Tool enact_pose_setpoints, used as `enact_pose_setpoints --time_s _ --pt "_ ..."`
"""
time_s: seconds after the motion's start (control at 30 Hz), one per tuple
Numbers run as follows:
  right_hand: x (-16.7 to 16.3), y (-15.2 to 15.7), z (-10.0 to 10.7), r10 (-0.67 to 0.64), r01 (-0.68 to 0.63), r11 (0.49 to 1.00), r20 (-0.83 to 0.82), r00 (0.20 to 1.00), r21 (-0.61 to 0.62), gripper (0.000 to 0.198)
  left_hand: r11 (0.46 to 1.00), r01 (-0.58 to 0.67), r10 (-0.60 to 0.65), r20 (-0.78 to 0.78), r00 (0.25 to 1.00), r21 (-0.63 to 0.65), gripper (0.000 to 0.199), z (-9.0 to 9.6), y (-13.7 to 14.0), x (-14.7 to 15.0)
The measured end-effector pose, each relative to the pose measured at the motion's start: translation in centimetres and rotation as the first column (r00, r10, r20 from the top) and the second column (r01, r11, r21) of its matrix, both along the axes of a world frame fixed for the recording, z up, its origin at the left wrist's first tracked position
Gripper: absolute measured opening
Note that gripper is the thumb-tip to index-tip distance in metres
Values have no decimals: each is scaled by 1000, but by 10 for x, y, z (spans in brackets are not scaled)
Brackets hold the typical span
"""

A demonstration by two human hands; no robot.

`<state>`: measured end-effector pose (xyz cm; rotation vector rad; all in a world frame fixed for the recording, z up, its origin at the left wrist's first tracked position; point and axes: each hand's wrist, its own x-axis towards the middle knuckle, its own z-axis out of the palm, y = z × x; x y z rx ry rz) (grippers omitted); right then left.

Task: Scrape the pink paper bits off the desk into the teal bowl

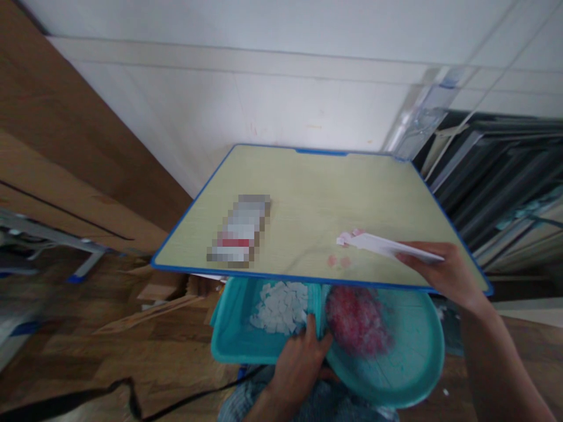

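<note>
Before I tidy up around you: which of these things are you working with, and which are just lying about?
In use: white card in right hand; pink bits on table; round basin of pink pieces; left hand gripping the rims.
Lying about: square tub of white pieces; blurred packet.

Soft, even daylight fills the scene with no glare, and the table (308,205) shows only a faint shadow just beyond the fingers (407,258) of the right hand (444,272). The whole picture is slightly soft, with motion blur smearing the pink bits (358,319) just right of the left hand (299,363) fingers and the floor at the left edge. Straight lines bow toward the borders, and a pixelated patch (240,231) hides an item well left of the right fingers.
</note>
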<state>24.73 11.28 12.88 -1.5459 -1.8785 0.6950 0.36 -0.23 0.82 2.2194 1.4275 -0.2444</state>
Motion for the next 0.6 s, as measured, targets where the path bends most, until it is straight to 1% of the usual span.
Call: enact_pose_setpoints --time_s 0.23,0.4,0.6 --pt "-1 3 3 89 -89 996 51 995 -16 28 1000 -8 7 -13 1000 -19 64 1 0 0" --pt "4 -2 13 164 -157 984 84 983 -85 29 1000 -5 5 -8 1000 -29 64 2 1 0" --pt "8 -2 11 83 -80 995 60 995 -54 28 1000 1 -1 -8 1000 -26 65 0 0 0"
